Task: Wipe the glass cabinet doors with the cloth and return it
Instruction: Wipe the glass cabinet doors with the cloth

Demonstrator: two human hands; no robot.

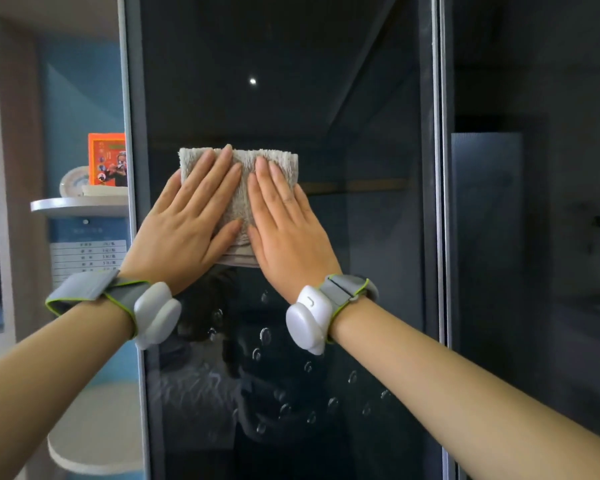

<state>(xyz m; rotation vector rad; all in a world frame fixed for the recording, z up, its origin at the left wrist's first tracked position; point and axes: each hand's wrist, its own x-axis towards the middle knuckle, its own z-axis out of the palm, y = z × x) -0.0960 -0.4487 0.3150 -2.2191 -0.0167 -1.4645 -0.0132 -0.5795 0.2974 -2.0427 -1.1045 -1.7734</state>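
A folded grey terry cloth (243,199) lies flat against the dark glass cabinet door (361,140) at mid height. My left hand (187,223) presses on the cloth's left half with fingers spread. Beside it, my right hand (284,223) presses flat on the right half. Both palms cover most of the cloth; only its top edge, middle strip and bottom edge show. Water droplets dot the glass below my wrists. A second dark glass door (534,237) stands to the right, past the grey frame (439,202).
To the left of the door, a rounded white shelf (80,205) carries an orange box (106,159) and a plate (73,181). A lower round white shelf (97,441) juts out at bottom left. A printed list hangs on the blue wall.
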